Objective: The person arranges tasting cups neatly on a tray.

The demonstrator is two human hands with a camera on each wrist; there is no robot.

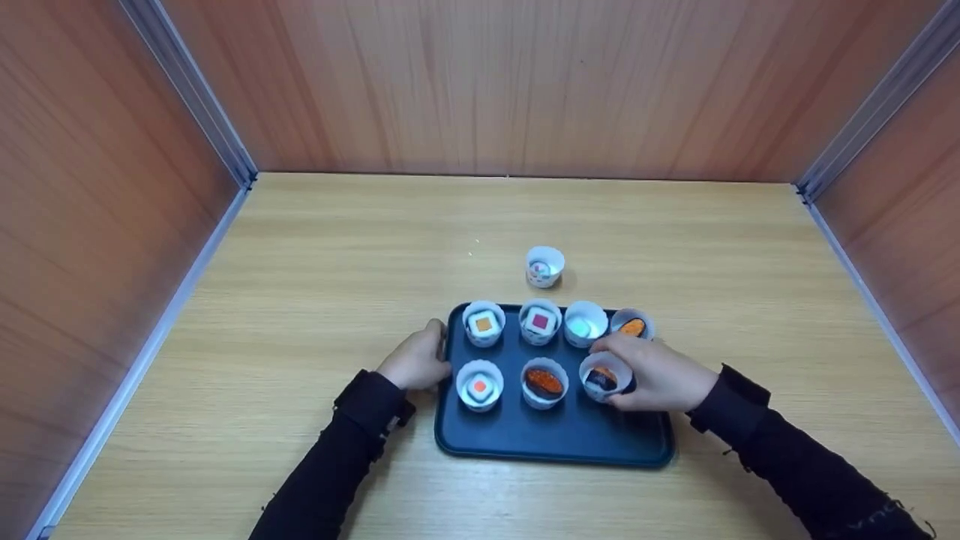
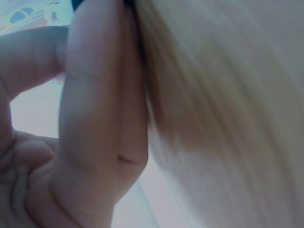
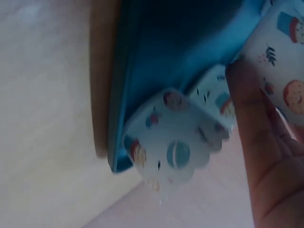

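My right hand [image 1: 651, 373] pinches the rim and side of a white paper cup [image 1: 587, 384] that holds a dark toy sushi piece with an orange patch. It is over the front row of a dark blue tray [image 1: 555, 442]. In the right wrist view, fingers press against this cup's printed wall [image 3: 280, 66]. My left hand [image 1: 420, 358] grips the tray's left edge. Two more cups stand in the front row, one with a round white roll [image 1: 480, 386] and one with a red-orange-topped sushi [image 1: 543, 382]. Whether the held cup touches the tray cannot be told.
Behind them stand cups with a yellow-centred roll [image 1: 483, 324], a magenta-centred roll [image 1: 540, 321], a pale piece [image 1: 585, 324] and an orange-topped sushi [image 1: 632, 327]. Another cup [image 1: 544, 267] is on the table beyond the tray. Wooden panels [image 1: 480, 90] enclose the table.
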